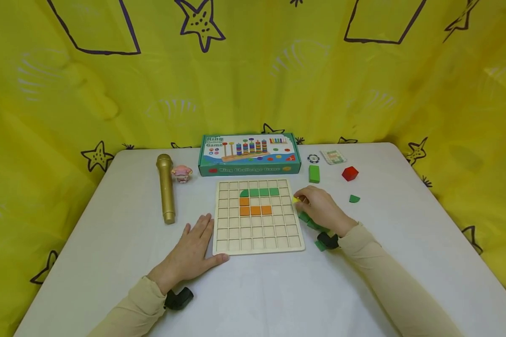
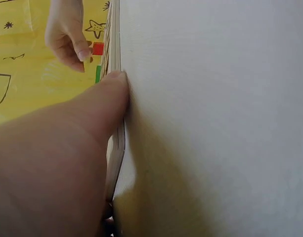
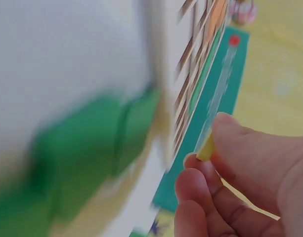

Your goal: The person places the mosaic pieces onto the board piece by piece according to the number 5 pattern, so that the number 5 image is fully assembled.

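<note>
A wooden grid board (image 1: 257, 232) lies mid-table, with a row of green tiles (image 1: 264, 192) and several orange tiles (image 1: 256, 210) in its cells. My left hand (image 1: 191, 250) rests beside its left edge, fingers straight, the thumb touching the near left corner. At the right edge my right hand (image 1: 322, 208) pinches a small yellow tile (image 3: 205, 149) between thumb and fingertips, raised off the table. Beneath and beside that hand lie loose green tiles (image 1: 313, 225), partly hidden by it.
Behind the board stands a green game box (image 1: 249, 157). A gold microphone (image 1: 166, 189) and a pink figurine (image 1: 182, 173) are at left. At right are a green block (image 1: 314, 174), a red cube (image 1: 350, 173), a patterned card (image 1: 333, 157), a round chip (image 1: 313, 158) and a green quarter-round tile (image 1: 354, 199).
</note>
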Demonstrator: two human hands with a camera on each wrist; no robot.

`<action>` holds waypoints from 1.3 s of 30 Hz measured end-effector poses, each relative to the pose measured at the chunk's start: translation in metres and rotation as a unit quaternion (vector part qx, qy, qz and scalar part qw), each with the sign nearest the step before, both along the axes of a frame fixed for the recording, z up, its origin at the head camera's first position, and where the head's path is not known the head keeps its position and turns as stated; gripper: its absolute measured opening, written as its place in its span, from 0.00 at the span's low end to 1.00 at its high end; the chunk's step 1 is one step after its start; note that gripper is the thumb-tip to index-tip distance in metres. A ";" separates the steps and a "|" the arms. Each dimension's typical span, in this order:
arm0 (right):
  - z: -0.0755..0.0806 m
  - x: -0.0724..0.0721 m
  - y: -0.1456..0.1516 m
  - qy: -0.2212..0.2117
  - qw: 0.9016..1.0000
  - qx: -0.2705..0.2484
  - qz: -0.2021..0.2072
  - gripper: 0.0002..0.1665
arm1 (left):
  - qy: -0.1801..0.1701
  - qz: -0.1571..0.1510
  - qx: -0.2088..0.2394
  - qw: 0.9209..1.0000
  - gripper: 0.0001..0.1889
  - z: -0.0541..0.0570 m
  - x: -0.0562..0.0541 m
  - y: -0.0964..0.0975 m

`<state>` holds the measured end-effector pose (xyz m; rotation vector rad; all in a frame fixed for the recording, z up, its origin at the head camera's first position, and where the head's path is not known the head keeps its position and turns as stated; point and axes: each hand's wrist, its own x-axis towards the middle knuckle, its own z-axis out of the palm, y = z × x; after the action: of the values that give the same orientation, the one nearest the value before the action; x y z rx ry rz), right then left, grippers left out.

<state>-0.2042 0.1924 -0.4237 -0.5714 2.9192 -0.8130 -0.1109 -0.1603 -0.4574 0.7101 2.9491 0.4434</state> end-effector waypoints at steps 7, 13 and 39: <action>-0.002 0.002 -0.038 0.019 0.998 0.018 0.065 0.10 | 0.004 0.000 0.002 1.000 0.53 -0.001 0.000 -0.001; -0.002 -0.001 -0.050 0.028 0.995 0.046 0.078 0.05 | 0.007 -0.004 0.003 1.000 0.54 -0.001 -0.001 -0.001; -0.005 0.016 0.021 -0.026 0.999 0.047 -0.010 0.17 | -0.002 0.003 0.003 1.000 0.54 0.001 0.000 0.000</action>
<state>-0.1884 0.2135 -0.4286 -0.5069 2.9009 -0.6774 -0.1111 -0.1607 -0.4568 0.7018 2.9486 0.4524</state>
